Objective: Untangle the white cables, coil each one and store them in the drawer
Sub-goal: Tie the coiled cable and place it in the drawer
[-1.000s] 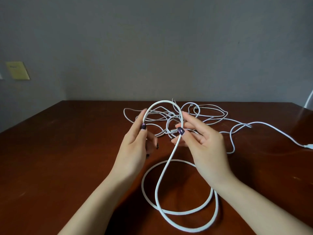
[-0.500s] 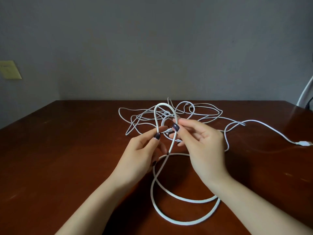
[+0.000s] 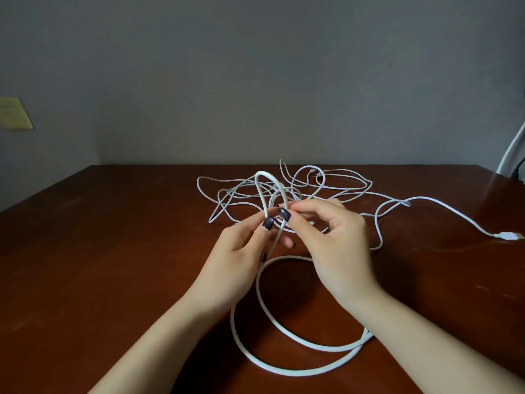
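Two hands: the left hand [image 3: 238, 251] and the right hand [image 3: 338, 245] are raised over the wooden table [image 3: 113, 251], thumbs almost touching.
Left hand: thumb and forefinger pinch one leg of a narrow upright loop; the other fingers are curled beneath.
Right hand: thumb and forefinger pinch the other leg of that loop, just beside the left hand's pinch.
Thick white cable [image 3: 263, 174]: it arches above the fingertips, then drops between the hands into two wide loose rings lying on the table near the person.
Thin white cables [image 3: 295, 191]: a flat tangle on the table behind the hands, many strands crossing. One strand trails off right to a USB plug [image 3: 510, 236].
Drawer: not in view.
Step in hand: probably the untangling, or the first turn of a coil in the thick cable. Whether it is free of the thin strands cannot be told, since the hands hide the crossing.
Next move calls for: keeping the pinch and drawing the thick cable towards the person, and watching that no thin strand rides along. If it is free, gather the rings into even turns.
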The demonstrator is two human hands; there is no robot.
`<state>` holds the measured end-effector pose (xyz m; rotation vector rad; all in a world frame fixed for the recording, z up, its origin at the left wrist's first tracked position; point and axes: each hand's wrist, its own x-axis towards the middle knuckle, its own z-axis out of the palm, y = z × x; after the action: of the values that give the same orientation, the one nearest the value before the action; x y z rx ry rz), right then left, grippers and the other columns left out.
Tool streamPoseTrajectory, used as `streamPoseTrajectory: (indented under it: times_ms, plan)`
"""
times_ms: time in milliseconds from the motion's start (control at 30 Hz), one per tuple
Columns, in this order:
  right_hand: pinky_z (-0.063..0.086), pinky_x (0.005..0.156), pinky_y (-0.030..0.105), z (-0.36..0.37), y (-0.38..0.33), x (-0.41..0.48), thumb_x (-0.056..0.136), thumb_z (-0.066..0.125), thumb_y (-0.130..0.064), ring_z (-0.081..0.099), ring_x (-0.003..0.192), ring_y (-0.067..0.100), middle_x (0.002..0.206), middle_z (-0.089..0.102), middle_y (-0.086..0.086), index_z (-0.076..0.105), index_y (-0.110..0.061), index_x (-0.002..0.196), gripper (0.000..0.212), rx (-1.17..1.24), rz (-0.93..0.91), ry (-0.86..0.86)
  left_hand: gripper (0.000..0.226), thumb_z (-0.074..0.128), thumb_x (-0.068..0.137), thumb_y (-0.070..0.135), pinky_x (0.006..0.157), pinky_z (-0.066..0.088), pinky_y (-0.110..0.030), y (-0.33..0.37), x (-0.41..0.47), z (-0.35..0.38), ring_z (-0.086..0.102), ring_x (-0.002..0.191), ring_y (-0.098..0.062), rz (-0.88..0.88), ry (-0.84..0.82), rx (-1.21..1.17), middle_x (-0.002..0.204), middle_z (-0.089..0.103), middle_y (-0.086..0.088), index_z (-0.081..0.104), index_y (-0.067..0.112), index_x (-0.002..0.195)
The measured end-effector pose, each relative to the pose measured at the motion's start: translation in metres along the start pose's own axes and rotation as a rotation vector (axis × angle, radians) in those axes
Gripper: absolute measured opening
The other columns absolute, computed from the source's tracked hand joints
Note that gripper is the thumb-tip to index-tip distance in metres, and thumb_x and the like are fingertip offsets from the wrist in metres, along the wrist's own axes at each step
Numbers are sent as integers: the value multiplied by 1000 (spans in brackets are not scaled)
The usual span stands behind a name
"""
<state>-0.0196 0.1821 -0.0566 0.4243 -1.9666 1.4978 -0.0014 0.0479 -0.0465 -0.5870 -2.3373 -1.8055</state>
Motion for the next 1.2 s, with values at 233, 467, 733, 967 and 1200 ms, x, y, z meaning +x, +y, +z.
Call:
streamPoseTrajectory:
  times_ms: [233,467,733,967,1200]
  plan:
    - [52,73,17,3,-4,-3,84,69,-10,68,78,7,78,73,-6,73,-22,81,12,149,76,-149,33,34,102,19,43,27,-7,2,-1,-4,38,39,2,-70,111,-161,44,51,16,57,28,123]
    - [44,64,9,1,-6,-1,84,68,-13,66,71,0,75,73,-7,72,-21,79,10,241,179,-145,34,39,100,12,40,30,-9,-3,-1,-4,37,39,1,-28,91,-134,50,49,15,64,31,115]
    - [44,57,18,1,-5,-1,82,72,-15,58,60,5,66,68,-10,72,-26,74,14,153,150,-82,33,45,97,27,45,33,-10,-4,-1,-2,38,42,-1,23,25,-141,59,53,1,67,4,89]
    - [52,66,27,17,-3,-11,83,66,-30,62,77,11,90,64,1,53,-16,100,25,338,491,-491,31,40,100,20,48,33,-24,-10,10,-12,38,52,-9,-128,263,-512,60,41,2,70,20,96]
    - [55,73,25,14,-16,-17,75,79,-14,70,75,12,126,51,-14,31,-35,139,83,189,503,-801,54,33,90,63,61,34,-29,-19,22,-29,40,59,-11,-346,415,-759,69,44,3,57,15,95]
